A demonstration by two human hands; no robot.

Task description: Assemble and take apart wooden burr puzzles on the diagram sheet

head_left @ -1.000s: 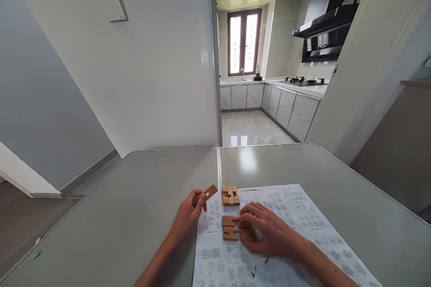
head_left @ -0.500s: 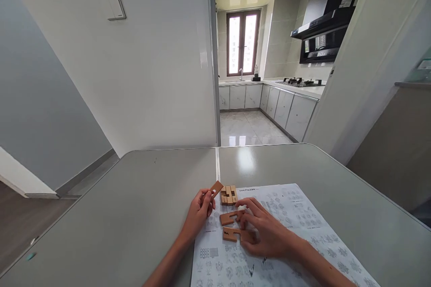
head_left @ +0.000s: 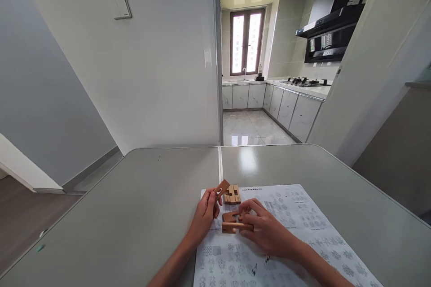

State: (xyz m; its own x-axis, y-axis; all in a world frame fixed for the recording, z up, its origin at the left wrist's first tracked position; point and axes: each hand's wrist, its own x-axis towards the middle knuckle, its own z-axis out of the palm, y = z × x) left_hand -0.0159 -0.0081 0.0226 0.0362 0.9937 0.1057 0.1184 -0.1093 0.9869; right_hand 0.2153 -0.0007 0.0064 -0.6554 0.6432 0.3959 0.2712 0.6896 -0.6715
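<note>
Right hand (head_left: 264,228), grip closed, has tipped the near block (head_left: 231,225) up, seemingly freeing it; left hand (head_left: 204,211) pinches a raised block (head_left: 222,187).

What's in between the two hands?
In the head view, wooden pieces show between the left hand and the right hand, with printed paper beneath.

Black range hood (head_left: 332,21) above stove (head_left: 305,82)
</note>
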